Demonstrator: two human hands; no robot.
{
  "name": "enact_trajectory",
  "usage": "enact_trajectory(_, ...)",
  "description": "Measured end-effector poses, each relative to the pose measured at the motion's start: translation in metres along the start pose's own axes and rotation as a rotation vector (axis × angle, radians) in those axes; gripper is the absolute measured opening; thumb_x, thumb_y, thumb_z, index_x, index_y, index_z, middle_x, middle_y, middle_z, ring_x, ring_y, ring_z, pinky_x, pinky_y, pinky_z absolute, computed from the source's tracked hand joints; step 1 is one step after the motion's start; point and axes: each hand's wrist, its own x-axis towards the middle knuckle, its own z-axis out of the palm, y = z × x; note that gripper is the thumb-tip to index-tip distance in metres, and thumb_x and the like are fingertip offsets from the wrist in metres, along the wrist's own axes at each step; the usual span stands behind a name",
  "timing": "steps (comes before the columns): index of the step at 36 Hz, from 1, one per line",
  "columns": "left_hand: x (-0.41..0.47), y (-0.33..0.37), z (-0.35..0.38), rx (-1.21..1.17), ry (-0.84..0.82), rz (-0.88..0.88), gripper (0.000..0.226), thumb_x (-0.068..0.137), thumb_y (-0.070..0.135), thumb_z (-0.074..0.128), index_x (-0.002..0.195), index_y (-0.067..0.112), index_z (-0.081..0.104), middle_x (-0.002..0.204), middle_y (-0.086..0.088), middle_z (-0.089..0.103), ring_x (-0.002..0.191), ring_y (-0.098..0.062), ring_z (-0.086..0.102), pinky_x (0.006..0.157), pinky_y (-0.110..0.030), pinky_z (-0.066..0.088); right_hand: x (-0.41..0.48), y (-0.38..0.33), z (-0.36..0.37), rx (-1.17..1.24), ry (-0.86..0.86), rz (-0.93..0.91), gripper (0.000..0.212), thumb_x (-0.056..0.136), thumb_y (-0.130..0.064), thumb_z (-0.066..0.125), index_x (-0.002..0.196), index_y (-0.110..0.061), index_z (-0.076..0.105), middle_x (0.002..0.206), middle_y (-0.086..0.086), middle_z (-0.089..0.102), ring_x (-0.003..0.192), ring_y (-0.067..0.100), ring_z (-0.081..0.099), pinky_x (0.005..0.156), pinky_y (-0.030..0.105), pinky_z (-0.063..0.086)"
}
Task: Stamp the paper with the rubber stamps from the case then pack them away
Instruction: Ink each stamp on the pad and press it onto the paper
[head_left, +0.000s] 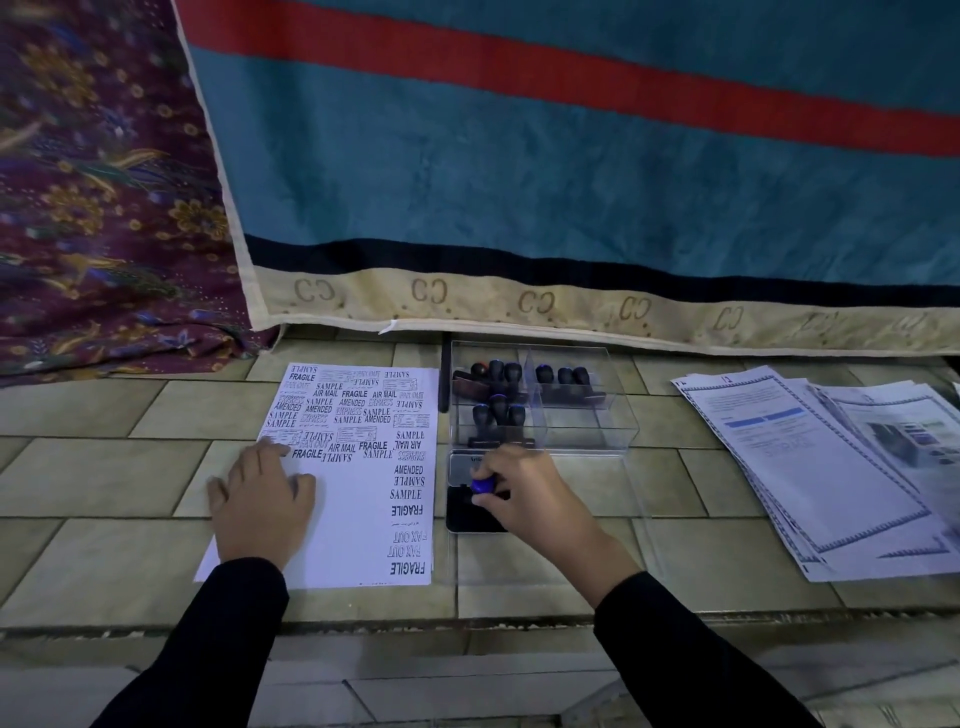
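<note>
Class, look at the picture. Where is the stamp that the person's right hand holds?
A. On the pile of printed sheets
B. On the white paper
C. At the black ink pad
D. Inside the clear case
C: the right hand grips the blue-topped stamp down at the black ink pad, beside the paper on which the left hand rests flat.

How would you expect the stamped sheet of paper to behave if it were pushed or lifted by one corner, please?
The stamped sheet looks like one thin page, so it would probably flop when lifted. It lies on smooth tiles, so a push would likely slide it; the left hand resting flat on it seems there to stop that.
</note>
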Motion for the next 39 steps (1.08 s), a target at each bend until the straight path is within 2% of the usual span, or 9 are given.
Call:
enact_trajectory(3,0.000,0.000,0.001,-0.007,0.005,0.001,0.045,0.075,0.030,0.035,0.112,0.011,0.052,0.126,-0.012,0.055,0.116,-0.034,0.052,0.102,-0.054,0.028,0.001,-0.001,-0.002,-0.027,-0.007,-0.002,0.019,0.077,-0.012,0.074,0.095,-0.010,0.067,0.098,0.005,0.066,0.083,0.015,0.061,0.078,0.029,0.054)
enact_trajectory(7,0.000,0.000,0.002,-0.026,0.009,-0.012,0.033,0.083,0.020,0.048,0.113,0.009,0.052,0.127,-0.013,0.054,0.117,-0.035,0.051,0.105,-0.055,0.026,0.019,-0.009,-0.008,-0.055,-0.031,0.033,0.019,0.078,-0.015,0.073,0.095,-0.012,0.065,0.094,0.005,0.067,0.074,0.009,0.053,0.071,0.023,0.049)
enact_trajectory(10,0.000,0.000,0.003,-0.032,0.003,-0.024,0.031,0.083,0.014,0.056,0.114,0.009,0.053,0.127,-0.014,0.054,0.118,-0.035,0.050,0.105,-0.057,0.026,0.039,-0.022,-0.004,0.049,0.016,0.031,0.020,0.077,-0.012,0.073,0.096,-0.012,0.065,0.090,0.006,0.068,0.074,0.013,0.060,0.067,0.019,0.050)
enact_trajectory(15,0.001,0.000,0.000,-0.038,-0.002,-0.021,0.032,0.083,0.022,0.047,0.113,0.010,0.051,0.124,-0.013,0.055,0.118,-0.034,0.050,0.106,-0.056,0.026,0.072,-0.047,0.019,0.104,0.043,-0.044,0.022,0.077,-0.012,0.073,0.098,-0.010,0.065,0.097,0.010,0.067,0.082,0.020,0.063,0.080,0.033,0.055)
enact_trajectory(19,0.000,0.001,-0.001,-0.033,0.005,-0.013,0.046,0.074,0.030,0.034,0.112,0.010,0.052,0.124,-0.012,0.055,0.117,-0.033,0.051,0.105,-0.055,0.026,0.086,-0.056,0.039,0.096,0.003,-0.074,0.018,0.079,-0.013,0.070,0.097,-0.011,0.064,0.096,0.008,0.065,0.081,0.017,0.057,0.077,0.035,0.054)
enact_trajectory(23,0.000,0.001,-0.001,-0.034,-0.010,-0.032,0.042,0.076,0.028,0.038,0.113,0.011,0.051,0.124,-0.012,0.055,0.118,-0.033,0.049,0.107,-0.055,0.023,0.092,-0.059,0.050,0.075,-0.056,-0.060,0.019,0.080,-0.010,0.069,0.098,-0.009,0.064,0.098,0.011,0.065,0.088,0.023,0.058,0.075,0.032,0.050)
enact_trajectory(28,0.001,0.003,-0.001,-0.041,-0.021,-0.052,0.031,0.082,0.015,0.053,0.113,0.011,0.050,0.122,-0.012,0.054,0.118,-0.033,0.047,0.109,-0.056,0.022,0.092,-0.060,0.058,0.040,-0.084,-0.066,0.018,0.082,-0.010,0.066,0.100,-0.009,0.063,0.099,0.013,0.064,0.090,0.027,0.059,0.076,0.039,0.054)
enact_trajectory(31,0.000,0.004,-0.003,-0.032,-0.023,-0.051,0.032,0.083,0.014,0.053,0.114,0.010,0.050,0.122,-0.012,0.054,0.118,-0.033,0.047,0.109,-0.055,0.022,0.092,-0.059,0.060,0.026,-0.081,-0.066,0.017,0.084,-0.010,0.065,0.100,-0.009,0.062,0.099,0.013,0.063,0.090,0.028,0.058,0.075,0.041,0.054)
enact_trajectory(39,-0.001,0.006,-0.004,-0.030,-0.029,-0.056,0.034,0.083,0.014,0.052,0.117,0.011,0.050,0.130,-0.011,0.052,0.123,-0.032,0.045,0.111,-0.053,0.019,0.095,-0.059,0.066,0.039,-0.105,-0.053,0.015,0.083,-0.007,0.065,0.098,-0.006,0.063,0.099,0.015,0.063,0.090,0.029,0.058,0.075,0.035,0.052)
